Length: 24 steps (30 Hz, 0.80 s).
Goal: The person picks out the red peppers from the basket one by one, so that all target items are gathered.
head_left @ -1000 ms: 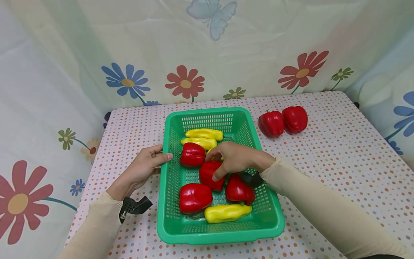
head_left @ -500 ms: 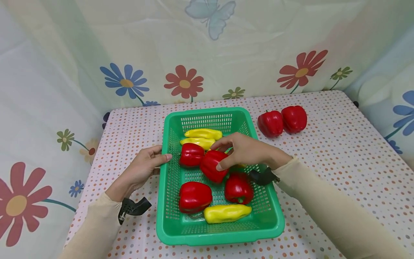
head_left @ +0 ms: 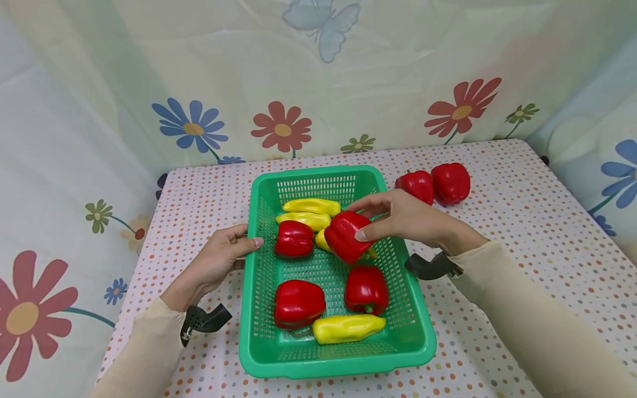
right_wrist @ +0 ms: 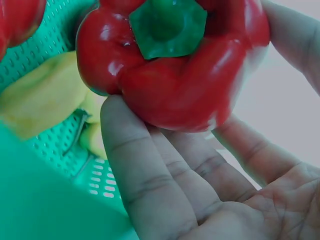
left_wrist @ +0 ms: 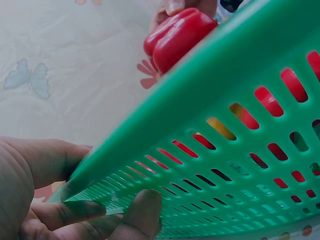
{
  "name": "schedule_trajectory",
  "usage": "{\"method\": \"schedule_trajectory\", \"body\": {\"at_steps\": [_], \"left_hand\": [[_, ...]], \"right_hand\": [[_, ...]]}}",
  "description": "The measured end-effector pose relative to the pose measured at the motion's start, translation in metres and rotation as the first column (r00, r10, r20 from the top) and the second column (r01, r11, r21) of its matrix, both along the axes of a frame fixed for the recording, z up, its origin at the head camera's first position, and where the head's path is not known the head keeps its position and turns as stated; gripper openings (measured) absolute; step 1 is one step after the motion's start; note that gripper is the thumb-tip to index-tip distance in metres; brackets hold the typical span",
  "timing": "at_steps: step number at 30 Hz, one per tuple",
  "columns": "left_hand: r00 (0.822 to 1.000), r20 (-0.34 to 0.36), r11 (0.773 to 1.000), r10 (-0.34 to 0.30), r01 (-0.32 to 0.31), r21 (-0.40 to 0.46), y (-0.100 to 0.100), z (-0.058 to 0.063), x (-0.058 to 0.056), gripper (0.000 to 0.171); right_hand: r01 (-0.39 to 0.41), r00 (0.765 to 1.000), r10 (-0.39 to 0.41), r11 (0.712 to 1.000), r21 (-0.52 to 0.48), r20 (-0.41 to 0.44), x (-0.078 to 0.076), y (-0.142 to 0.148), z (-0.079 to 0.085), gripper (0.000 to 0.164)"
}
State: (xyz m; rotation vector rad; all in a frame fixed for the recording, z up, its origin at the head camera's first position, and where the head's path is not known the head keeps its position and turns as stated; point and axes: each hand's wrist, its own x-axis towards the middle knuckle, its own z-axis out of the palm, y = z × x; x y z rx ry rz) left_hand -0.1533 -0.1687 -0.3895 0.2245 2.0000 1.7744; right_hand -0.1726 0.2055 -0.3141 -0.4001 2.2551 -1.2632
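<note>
- While the left hand [head_left: 226,251] grips the basket [head_left: 336,367] at 9 o'clock, thumb over the rim, the right hand [head_left: 405,218] holds a red pepper [head_left: 348,237] between thumb and fingers.
- Raised over the basket, the held pepper is at about 1 o'clock from its middle; in the right wrist view its green stem [right_wrist: 167,30] faces the camera.
- Below it, partly hidden, lies a yellow pepper [head_left: 322,240].
- Also in the basket: a second red pepper [head_left: 294,239] at 10 o'clock, a third red pepper [head_left: 299,303] between 7 and 8, a fourth red pepper [head_left: 366,288] at 4.
- Two yellow peppers [head_left: 311,207] lie side by side at 11 o'clock; a long yellow pepper [head_left: 348,329] lies near 6.
- On the dotted table [head_left: 522,221], around 2 o'clock from the basket, sit two more red peppers [head_left: 450,183], one partly covered by the right hand.
</note>
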Motion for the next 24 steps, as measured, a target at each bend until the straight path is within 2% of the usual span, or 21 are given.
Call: {"method": "schedule_trajectory", "body": {"at_steps": [5,12,18,24], "left_hand": [[1.0,0.001,1.0,0.003,-0.003,-0.002,0.0,0.001,0.0,0.052],[1.0,0.0,1.0,0.001,-0.001,-0.013,0.0,0.003,0.0,0.052],[1.0,0.001,1.0,0.003,-0.003,-0.006,0.001,0.004,0.0,0.052],[1.0,0.013,1.0,0.013,-0.013,-0.011,0.002,0.003,0.001,0.051]], "right_hand": [[0.032,0.998,-0.033,0.999,-0.02,-0.052,0.003,0.012,0.006,0.058],[0.054,0.996,-0.059,0.995,-0.078,-0.065,0.004,0.026,0.011,0.058],[0.082,0.992,-0.089,0.993,-0.081,-0.088,0.006,0.036,0.013,0.061],[0.135,0.987,-0.146,0.979,-0.155,-0.061,0.007,0.046,0.012,0.057]]}}
